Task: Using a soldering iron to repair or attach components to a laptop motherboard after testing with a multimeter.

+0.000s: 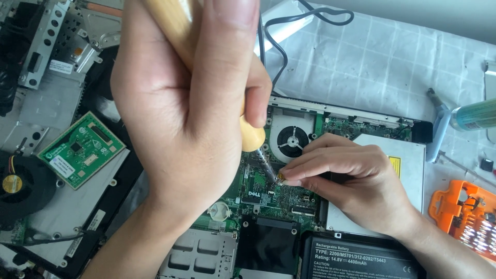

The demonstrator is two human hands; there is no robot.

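Currently left hand (pixel 186 98) is wrapping a closed grip round the pale wooden handle of a screwdriver (pixel 251 135), held steeply, shaft running down to the right onto the laptop motherboard (pixel 268 194). Right hand (pixel 356 181) is reaching in from the right, thumb and forefinger pinching together on the screwdriver tip right where it is meeting the board; cannot tell whether a screw is sitting between them. Tip is landing just below the round cooling fan (pixel 292 140), left of the silver optical drive (pixel 408 165), which the right hand is lying over. Black battery (pixel 361 258) is sitting along the bottom edge, metal card-slot cage (pixel 199 256) to its left. Off to the left: loose green circuit board (pixel 81 150), a second black fan (pixel 20 186), stripped metal chassis parts (pixel 49 41). Far right on the desk (pixel 382 57), an orange bit-set case (pixel 467 217) and a green-handled tool (pixel 473 116). Black cable (pixel 289 26) is looping across the top.
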